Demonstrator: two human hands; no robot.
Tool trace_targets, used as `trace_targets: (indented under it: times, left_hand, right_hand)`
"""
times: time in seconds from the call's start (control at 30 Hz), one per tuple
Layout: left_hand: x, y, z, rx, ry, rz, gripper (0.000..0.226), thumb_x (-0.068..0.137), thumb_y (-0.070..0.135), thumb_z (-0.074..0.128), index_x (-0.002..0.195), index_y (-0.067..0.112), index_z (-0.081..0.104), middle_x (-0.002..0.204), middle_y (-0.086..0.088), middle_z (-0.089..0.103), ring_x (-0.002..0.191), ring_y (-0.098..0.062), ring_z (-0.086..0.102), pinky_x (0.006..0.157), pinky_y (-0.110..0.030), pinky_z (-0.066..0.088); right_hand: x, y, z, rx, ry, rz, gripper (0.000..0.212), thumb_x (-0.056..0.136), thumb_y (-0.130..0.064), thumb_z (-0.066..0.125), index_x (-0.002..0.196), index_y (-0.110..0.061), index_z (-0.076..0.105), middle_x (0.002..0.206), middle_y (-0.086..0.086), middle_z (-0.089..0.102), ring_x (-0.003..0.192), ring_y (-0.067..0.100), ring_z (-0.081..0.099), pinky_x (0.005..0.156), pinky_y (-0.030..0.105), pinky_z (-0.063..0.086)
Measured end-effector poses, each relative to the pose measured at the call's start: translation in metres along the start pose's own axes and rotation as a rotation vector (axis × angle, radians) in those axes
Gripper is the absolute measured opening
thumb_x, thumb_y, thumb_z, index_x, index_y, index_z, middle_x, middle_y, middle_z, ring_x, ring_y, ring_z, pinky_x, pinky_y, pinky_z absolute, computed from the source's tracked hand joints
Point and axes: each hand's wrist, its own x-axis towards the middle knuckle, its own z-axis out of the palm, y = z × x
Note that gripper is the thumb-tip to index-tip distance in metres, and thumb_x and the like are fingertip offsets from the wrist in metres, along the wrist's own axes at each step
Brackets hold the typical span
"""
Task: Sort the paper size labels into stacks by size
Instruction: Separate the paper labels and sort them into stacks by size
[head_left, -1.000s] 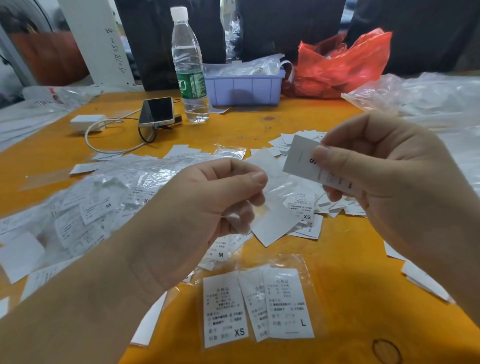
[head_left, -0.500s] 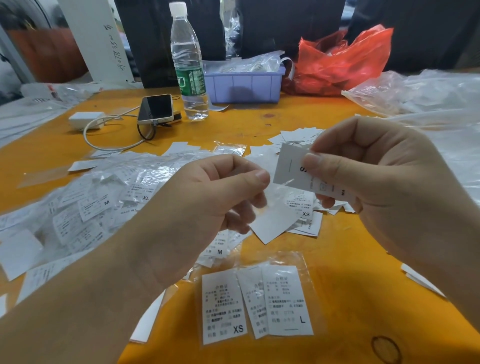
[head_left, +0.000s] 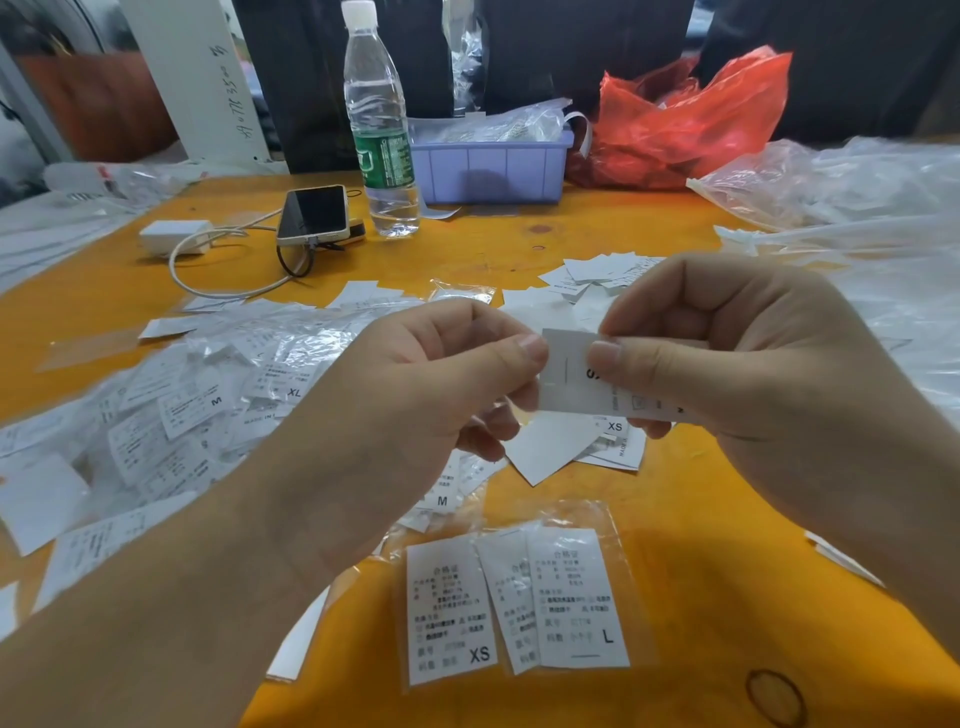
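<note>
Both hands, left (head_left: 415, 395) and right (head_left: 727, 364), pinch one label (head_left: 569, 376) above the table (head_left: 701, 571) middle; bagged labels (head_left: 514, 603) lie by the near edge, loose pile (head_left: 171, 415) left.

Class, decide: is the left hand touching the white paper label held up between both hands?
Touching: in the head view, the left hand pinches the white paper label at its left edge.

left hand (head_left: 415, 395) center frame, thumb and forefinger pinched together, other fingers curled under. right hand (head_left: 727, 364) center-right, thumb against forefinger, pinching. thumb tips nearly meet. forearms enter from both lower corners.
</note>
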Motion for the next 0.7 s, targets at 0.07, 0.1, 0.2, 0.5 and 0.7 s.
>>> trace_targets:
  times: [0.07,0.1,0.2,0.5,0.7]
  left_hand:
    - [0.0006,-0.0008,-0.0007,0.008,-0.005,0.007,0.009,0.077,0.03,0.071,0.072,0.022,0.072,0.072,-0.006,0.068,0.057,-0.011,0.057,0.053,-0.022,0.051]
    - [0.0005,-0.001,-0.001,0.017,-0.008,0.012,0.01,0.076,0.03,0.067,0.072,0.024,0.073,0.072,-0.004,0.068,0.058,-0.011,0.057,0.053,-0.021,0.05]
    - [0.0005,-0.0013,-0.001,0.055,-0.021,0.021,0.007,0.077,0.032,0.072,0.072,0.027,0.073,0.072,-0.003,0.069,0.059,-0.011,0.059,0.054,-0.021,0.05]
    - [0.0006,-0.0016,-0.0027,0.069,0.001,0.017,0.01,0.075,0.034,0.076,0.07,0.026,0.072,0.079,-0.008,0.073,0.059,-0.011,0.06,0.054,-0.019,0.051]
    - [0.0002,0.0,-0.004,0.002,0.098,0.021,0.012,0.069,0.033,0.067,0.072,0.022,0.071,0.079,-0.008,0.074,0.053,-0.012,0.059,0.053,-0.022,0.053]
  right_hand:
    - [0.0001,0.0005,0.0004,0.0,-0.018,-0.007,0.005,0.066,-0.022,0.074,0.07,-0.022,0.071,0.067,0.0,0.071,0.061,0.022,0.066,0.045,0.022,0.046]
    - [0.0001,0.0007,0.0005,0.005,-0.026,-0.009,0.005,0.066,-0.022,0.074,0.07,-0.022,0.071,0.067,0.0,0.071,0.061,0.021,0.065,0.045,0.022,0.046]
    - [0.0005,0.0014,0.0005,0.007,-0.044,-0.01,0.006,0.066,-0.021,0.075,0.071,-0.022,0.072,0.067,-0.001,0.069,0.057,0.015,0.062,0.045,0.022,0.045]
    - [0.0012,0.0013,-0.0026,0.017,-0.041,0.073,0.01,0.068,-0.03,0.073,0.072,-0.021,0.071,0.071,0.005,0.069,0.051,0.018,0.06,0.046,0.024,0.047]
    - [0.0028,0.0009,-0.0018,0.026,-0.012,0.093,0.012,0.076,-0.027,0.064,0.068,-0.024,0.072,0.068,0.006,0.07,0.046,0.013,0.054,0.046,0.021,0.046]
